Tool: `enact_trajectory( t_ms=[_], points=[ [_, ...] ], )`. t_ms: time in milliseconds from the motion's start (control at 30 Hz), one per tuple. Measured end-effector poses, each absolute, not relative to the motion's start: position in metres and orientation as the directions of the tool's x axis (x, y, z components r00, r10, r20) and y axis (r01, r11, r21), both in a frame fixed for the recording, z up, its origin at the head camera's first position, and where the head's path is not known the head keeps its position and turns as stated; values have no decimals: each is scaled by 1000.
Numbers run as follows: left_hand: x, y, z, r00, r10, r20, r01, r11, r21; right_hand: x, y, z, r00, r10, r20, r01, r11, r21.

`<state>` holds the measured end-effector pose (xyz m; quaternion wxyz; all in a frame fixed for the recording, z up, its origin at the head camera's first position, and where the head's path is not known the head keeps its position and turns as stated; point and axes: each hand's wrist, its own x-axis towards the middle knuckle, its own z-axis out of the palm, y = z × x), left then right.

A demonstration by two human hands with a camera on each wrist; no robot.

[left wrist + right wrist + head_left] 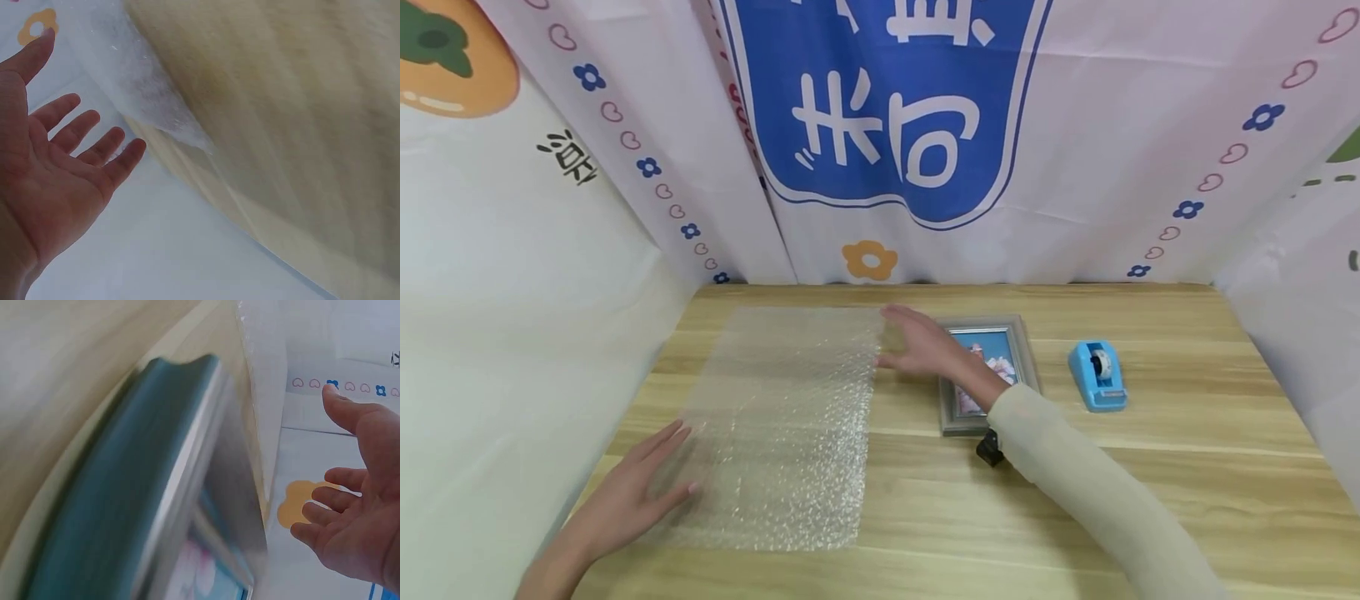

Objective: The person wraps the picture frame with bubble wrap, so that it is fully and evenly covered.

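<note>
A sheet of clear bubble wrap [782,425] lies flat on the wooden table. My left hand [628,496] is at its near left edge, fingers spread and thumb apart. At the sheet's far right corner is my right hand [917,342], with relaxed fingers around the edge; whether they touch it I cannot tell. Both the left hand [62,150] and the right hand [356,500] show bare palms in the wrist views, holding nothing. A grey picture frame [1026,354] lies partly hidden beneath my right forearm; its moulded side [125,481] looms close in the right wrist view.
A blue tape dispenser [1097,375] with a roll in it stands right of the frame. Beside my right cuff is a small black thing [990,448]. Printed white cloth [1075,167] hangs behind the wooden table [1195,417] and along its sides.
</note>
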<state>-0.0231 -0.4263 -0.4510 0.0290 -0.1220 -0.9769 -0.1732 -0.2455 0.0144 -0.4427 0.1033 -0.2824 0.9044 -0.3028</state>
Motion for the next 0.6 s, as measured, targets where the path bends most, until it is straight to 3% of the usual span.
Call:
enact_trajectory(
  t_ms=[600],
  points=[
    [-8,-441,-469,-938,199,285,291,897,332,-264,-23,-455,-836,-545,-71,-391,681,-619]
  ],
)
